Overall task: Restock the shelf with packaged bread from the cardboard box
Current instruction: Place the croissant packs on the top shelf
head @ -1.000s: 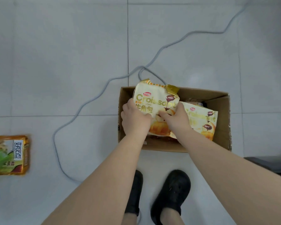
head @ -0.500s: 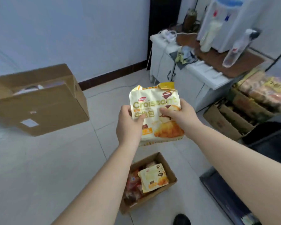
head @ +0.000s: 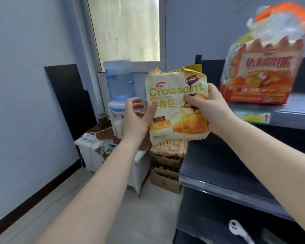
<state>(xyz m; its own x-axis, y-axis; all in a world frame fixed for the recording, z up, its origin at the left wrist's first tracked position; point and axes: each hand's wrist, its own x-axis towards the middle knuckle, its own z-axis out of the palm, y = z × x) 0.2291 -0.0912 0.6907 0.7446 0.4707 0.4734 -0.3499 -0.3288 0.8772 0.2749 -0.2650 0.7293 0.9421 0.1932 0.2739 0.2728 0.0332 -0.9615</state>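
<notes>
Yellow croissant bag (head: 176, 106) upright for shelving | my right hand (head: 209, 110) pinches its edge | left hand (head: 136, 118) fingers spread, thumb steadying | shelf (head: 289, 113) near

water dispenser (head: 119, 95) on white cabinet (head: 95, 152) | power strip (head: 88, 136) on cabinet top | black board (head: 69, 95) against wall | window (head: 125, 29) behind dispenser

Pale yellow croissant bag (head: 176, 106) upright at frame centre, label facing the camera, dark shelf (head: 289, 111) at right, orange bread bag (head: 262, 71) standing on it, upper right
</notes>
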